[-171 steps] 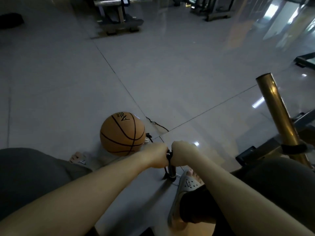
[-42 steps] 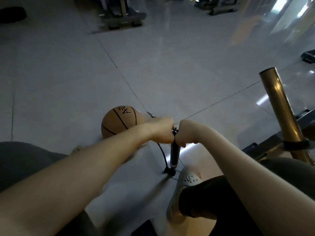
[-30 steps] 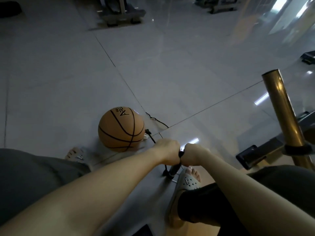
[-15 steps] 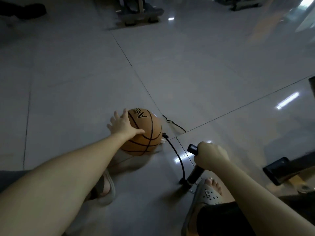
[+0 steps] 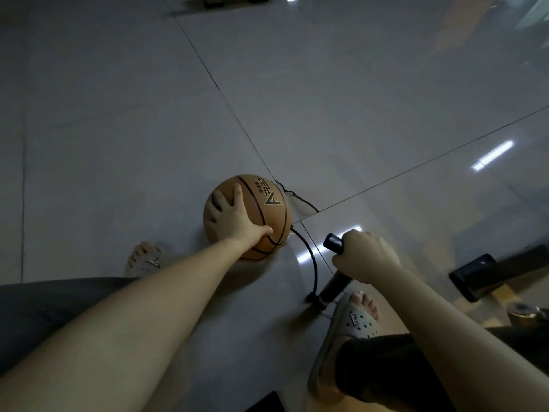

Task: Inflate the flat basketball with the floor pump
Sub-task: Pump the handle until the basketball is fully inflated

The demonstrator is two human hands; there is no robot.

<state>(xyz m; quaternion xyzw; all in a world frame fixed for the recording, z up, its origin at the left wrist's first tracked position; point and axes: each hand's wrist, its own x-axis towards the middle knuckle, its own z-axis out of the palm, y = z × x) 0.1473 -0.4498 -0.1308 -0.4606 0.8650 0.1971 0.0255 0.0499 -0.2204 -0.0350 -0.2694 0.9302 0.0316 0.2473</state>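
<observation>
Closest in, the right foot (image 5: 355, 319) in a sandal sits at the base of the pump (image 5: 335, 286), and the base is mostly hidden under it, so I can't say how well it's pinned. The pump looks tilted, and the right hand (image 5: 367, 258) is wrapped around 1 side of the handle (image 5: 333, 242), with the other end sticking out bare. The hose (image 5: 314, 263) loops from the base over to the ball (image 5: 269, 221), which sits on the floor (image 5: 326, 114) just past the left foot (image 5: 145, 258). The left hand (image 5: 230, 217) lies on top of the ball, fingers spread wide and flat, pressing rather than grabbing.

My read: most of the job is done. The ball looks properly round with no dents, and this looks like a firmness check. What's left is probably a few more strokes if it's soft, then pulling the needle. Can't see the needle or valve at all, since the hose end disappears behind the ball's edge. No gauge in sight and it's dim, so firmness is a guess
</observation>
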